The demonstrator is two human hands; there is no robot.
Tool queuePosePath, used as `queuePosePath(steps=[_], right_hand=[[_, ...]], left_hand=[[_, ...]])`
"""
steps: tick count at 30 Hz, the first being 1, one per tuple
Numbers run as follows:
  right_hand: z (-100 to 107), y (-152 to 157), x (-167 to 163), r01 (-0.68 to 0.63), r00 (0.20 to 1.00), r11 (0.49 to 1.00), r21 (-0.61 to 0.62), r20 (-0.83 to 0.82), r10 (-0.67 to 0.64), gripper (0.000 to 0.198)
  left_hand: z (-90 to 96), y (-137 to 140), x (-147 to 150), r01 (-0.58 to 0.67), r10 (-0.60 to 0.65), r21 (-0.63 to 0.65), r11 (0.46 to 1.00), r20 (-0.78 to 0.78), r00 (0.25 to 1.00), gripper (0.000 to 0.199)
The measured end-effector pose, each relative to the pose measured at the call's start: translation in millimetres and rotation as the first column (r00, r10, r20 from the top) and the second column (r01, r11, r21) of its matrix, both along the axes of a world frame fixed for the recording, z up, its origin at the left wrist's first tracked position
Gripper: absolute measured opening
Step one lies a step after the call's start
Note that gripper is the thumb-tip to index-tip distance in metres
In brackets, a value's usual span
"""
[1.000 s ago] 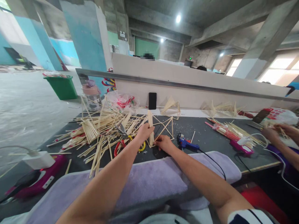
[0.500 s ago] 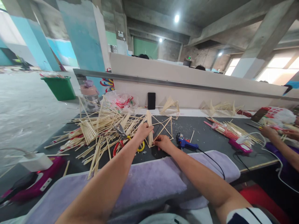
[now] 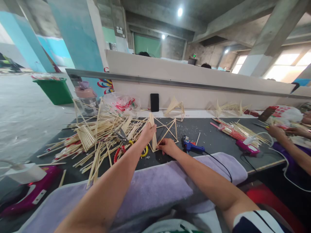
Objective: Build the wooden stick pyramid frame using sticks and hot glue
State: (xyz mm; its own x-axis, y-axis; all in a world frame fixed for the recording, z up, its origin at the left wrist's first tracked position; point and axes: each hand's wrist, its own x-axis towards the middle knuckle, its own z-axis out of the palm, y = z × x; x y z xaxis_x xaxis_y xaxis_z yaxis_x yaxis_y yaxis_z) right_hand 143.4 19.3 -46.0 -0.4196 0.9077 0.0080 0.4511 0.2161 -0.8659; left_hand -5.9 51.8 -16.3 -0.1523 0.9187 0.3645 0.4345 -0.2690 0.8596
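Observation:
A frame of thin wooden sticks (image 3: pixel 172 130) stands on the dark table in front of me, with crossed sticks on its right side. At its left is a narrow panel of sticks laid side by side (image 3: pixel 154 142). My left hand (image 3: pixel 147 133) is closed around the upper part of this panel. My right hand (image 3: pixel 168 147) pinches the frame's lower front corner; its fingertips partly hide the joint. Scissors with red and yellow handles (image 3: pixel 123 137) lie beside my left forearm, partly covered by it. A blue glue gun (image 3: pixel 193 146) rests to the right of my right hand.
Loose sticks (image 3: pixel 107 129) are heaped at the left, near a bottle (image 3: pixel 86 98). A black phone (image 3: pixel 155 102) leans on the partition, beside another stick model (image 3: pixel 175 108). A purple towel (image 3: pixel 155 187) covers the front edge. Another person's hands (image 3: pixel 278 132) work at the far right.
The camera view has shifted slightly, so the scene sits a little further left. Both my hands keep their places on the stick frame.

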Motion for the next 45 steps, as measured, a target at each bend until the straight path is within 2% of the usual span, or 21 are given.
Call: queuePosePath(steps=[11, 19, 26, 33, 41, 45], right_hand=[[-4, 3, 1, -0.018, 1.0, 0.999, 0.027, -0.004, 0.018, 0.008], [-1, 1, 1, -0.016, 1.0, 1.0, 0.006, -0.008, 0.016, 0.007], [0, 0, 1, -0.009, 1.0, 1.0, -0.007, 0.003, 0.009, 0.008], [-3, 3, 2, -0.019, 1.0, 1.0, -0.012, -0.024, 0.018, 0.009], [-2, 2, 1, -0.025, 0.997, 0.996, -0.082, -0.075, 0.019, 0.008], [16, 0, 7, -0.075, 0.993, 0.981, -0.18, -0.103, 0.057, 0.011]], left_hand=[[8.6, -16, 4, -0.032, 0.029, -0.096, 0.995, -0.03, 0.999, 0.03], [8.5, -16, 2, -0.031, 0.019, -0.147, 0.989, -0.081, 0.997, 0.035], [5.5, -13, -1, -0.033, 0.017, -0.159, 0.987, -0.102, 0.995, 0.036], [10.3, -15, -4, -0.003, -0.02, -0.152, 0.988, -0.152, 0.988, 0.033], [14.2, -16, -4, -0.059, 0.024, -0.167, 0.984, -0.204, 0.979, 0.027], [15.7, -17, -3, -0.064, 0.03, -0.166, 0.984, -0.198, 0.98, 0.023]])
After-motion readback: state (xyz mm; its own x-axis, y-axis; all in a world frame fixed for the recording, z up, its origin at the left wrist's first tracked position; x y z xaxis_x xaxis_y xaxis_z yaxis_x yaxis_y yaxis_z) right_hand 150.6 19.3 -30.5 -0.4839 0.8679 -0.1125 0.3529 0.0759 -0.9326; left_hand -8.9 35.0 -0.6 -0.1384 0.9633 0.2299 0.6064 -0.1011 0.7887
